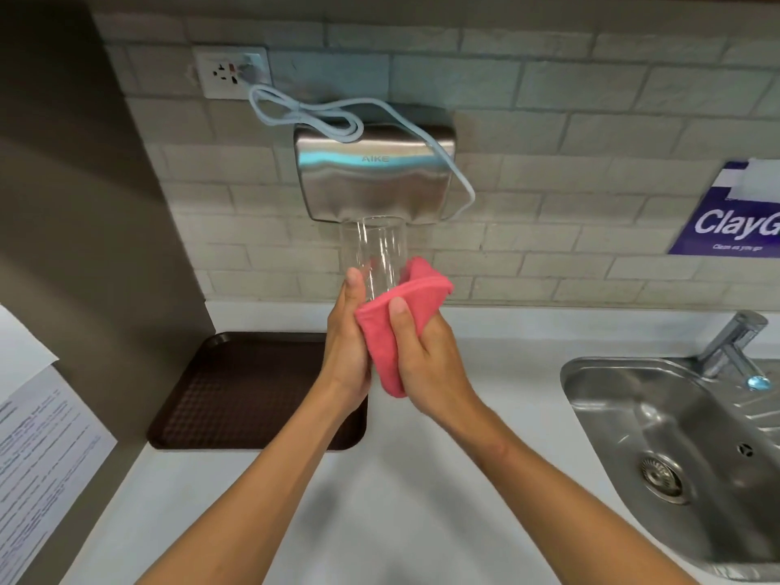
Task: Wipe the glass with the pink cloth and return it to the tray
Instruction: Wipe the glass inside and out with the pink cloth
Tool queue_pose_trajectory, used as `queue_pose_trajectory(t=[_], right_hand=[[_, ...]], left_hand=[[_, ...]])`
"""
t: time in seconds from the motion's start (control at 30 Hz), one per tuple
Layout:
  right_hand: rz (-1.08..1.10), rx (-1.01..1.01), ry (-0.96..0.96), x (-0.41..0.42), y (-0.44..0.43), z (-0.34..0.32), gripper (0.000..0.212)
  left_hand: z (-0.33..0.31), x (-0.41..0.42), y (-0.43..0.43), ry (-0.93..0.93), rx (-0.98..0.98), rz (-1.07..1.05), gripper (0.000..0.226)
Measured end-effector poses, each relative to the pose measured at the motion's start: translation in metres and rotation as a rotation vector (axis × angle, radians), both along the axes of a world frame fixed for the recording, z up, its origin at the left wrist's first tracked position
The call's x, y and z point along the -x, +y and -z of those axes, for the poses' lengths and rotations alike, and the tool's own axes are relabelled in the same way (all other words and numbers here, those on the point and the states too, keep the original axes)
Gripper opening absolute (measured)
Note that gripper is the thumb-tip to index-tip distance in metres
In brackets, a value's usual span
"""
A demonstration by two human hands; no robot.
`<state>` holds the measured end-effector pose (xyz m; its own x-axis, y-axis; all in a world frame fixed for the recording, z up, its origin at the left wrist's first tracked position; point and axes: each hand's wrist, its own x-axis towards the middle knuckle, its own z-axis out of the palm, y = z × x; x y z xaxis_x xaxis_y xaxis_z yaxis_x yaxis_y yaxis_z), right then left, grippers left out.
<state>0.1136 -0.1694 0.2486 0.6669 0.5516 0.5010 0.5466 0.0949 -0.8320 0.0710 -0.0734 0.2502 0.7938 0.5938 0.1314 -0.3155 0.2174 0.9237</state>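
Place: shared kitchenette
Lower right: steel sink (612, 399) with tap (732, 346)
Upper centre: wall-mounted hand dryer (371, 179)
Right edge: "Clean as you go" sign (734, 223)

Single head-worn wide-angle view, close in, looks forward and down over white counter (422, 521), faces tiled wall (548, 120) head-on; tray (236, 386) at lower left, sink (612, 415) cut by right edge.

The left arm (253, 479) and right arm (548, 479) were bare along all their visible length. The left hand (346, 348) and right hand (426, 361) were bare too, with short, plain nails.
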Motion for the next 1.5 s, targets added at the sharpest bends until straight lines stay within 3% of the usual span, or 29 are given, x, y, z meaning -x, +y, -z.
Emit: queue_pose_trajectory(t=[0.07,0.2,0.33,0.43,0.57,0.73,0.8,0.87,0.97,1.03,1.1,1.27,1.4,1.5], right_hand=[[0.007,0.007,0.086,-0.012,0.005,-0.019,0.038],[0.1,-0.059,0.295,-0.046,0.012,-0.054,0.076],[0.114,-0.007,0.176,-0.024,0.012,-0.022,0.042],[0.148,-0.086,0.13,-0.009,0.011,-0.007,0.018],[0.323,-0.247,0.138,-0.024,0.01,-0.033,0.023],[0.213,-0.269,-0.048,0.007,0.008,-0.001,0.011],[0.157,-0.264,-0.082,0.011,0.007,0.009,0.023],[0.134,-0.304,0.085,0.004,0.007,-0.004,0.028],[0.126,-0.264,0.508,-0.003,0.003,-0.023,0.037],[0.053,-0.243,0.783,-0.001,-0.001,-0.025,0.047],[-0.07,-0.365,0.961,-0.001,-0.003,-0.025,0.043],[-0.177,-0.386,1.134,-0.003,-0.004,-0.028,0.043],[-0.176,-0.336,1.162,-0.005,-0.006,-0.025,0.058],[-0.185,-0.302,1.186,-0.003,-0.01,-0.026,0.064]], left_hand=[[0.005,-0.001,-0.004,0.026,-0.047,0.017,0.079],[0.003,-0.003,-0.013,0.042,-0.098,0.105,0.093],[-0.009,-0.009,-0.002,0.004,-0.099,-0.023,0.08],[-0.013,-0.01,0.005,0.001,-0.054,-0.076,0.065],[-0.009,-0.009,-0.005,-0.017,-0.076,-0.017,0.089],[-0.026,-0.012,-0.004,0.01,-0.034,-0.092,0.121],[-0.024,-0.01,-0.005,0.003,-0.028,-0.054,0.119],[-0.017,-0.009,-0.011,-0.002,-0.048,0.006,0.102],[-0.01,-0.008,-0.02,-0.035,-0.131,-0.024,0.067],[-0.01,-0.008,-0.022,-0.059,-0.201,-0.082,0.062],[-0.01,-0.009,-0.021,-0.075,-0.271,-0.135,0.064],[-0.006,-0.009,-0.024,-0.073,-0.428,-0.268,0.067],[-0.011,-0.007,-0.031,-0.058,-0.563,-0.331,0.058],[-0.014,-0.006,-0.032,-0.045,-0.601,-0.339,0.064]])
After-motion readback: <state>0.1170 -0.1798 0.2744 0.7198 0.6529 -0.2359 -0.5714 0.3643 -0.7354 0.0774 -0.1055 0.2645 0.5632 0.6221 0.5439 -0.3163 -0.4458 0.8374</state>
